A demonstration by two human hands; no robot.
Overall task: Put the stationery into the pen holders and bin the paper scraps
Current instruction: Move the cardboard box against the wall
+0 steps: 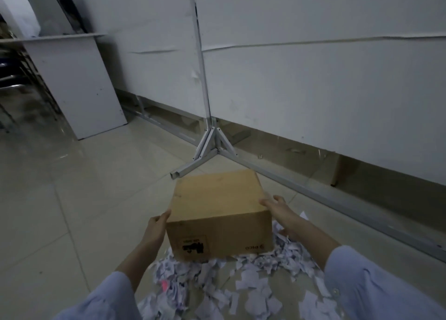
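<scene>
- At far left, a white desk (72,83) stood side-on against the partition, on a pale tiled floor (60,211).
- Left of centre, the left hand (156,225) reached out of a light blue sleeve (108,298) and gripped the near left corner of a cardboard box (217,199). Its thumb lay over the top edge, and its fingers were hidden along the box's left side.
- In the centre, the brown box sat squarely between the two hands, closed face up, with the printed marks on its near side upside down. Whether it rested on the floor or was held just off it could not be told.
- Below and around the box, a loose heap of torn white paper scraps (253,283) covered the floor, spreading toward the viewer, with one pink scrap (164,284) near the left forearm.
- Behind the box, the metal foot (212,143) of a white partition wall (313,78) stood on the tiles.
- Right of centre, the right hand (277,205) clasped the box's upper right edge, fingertips curled onto the top face.
</scene>
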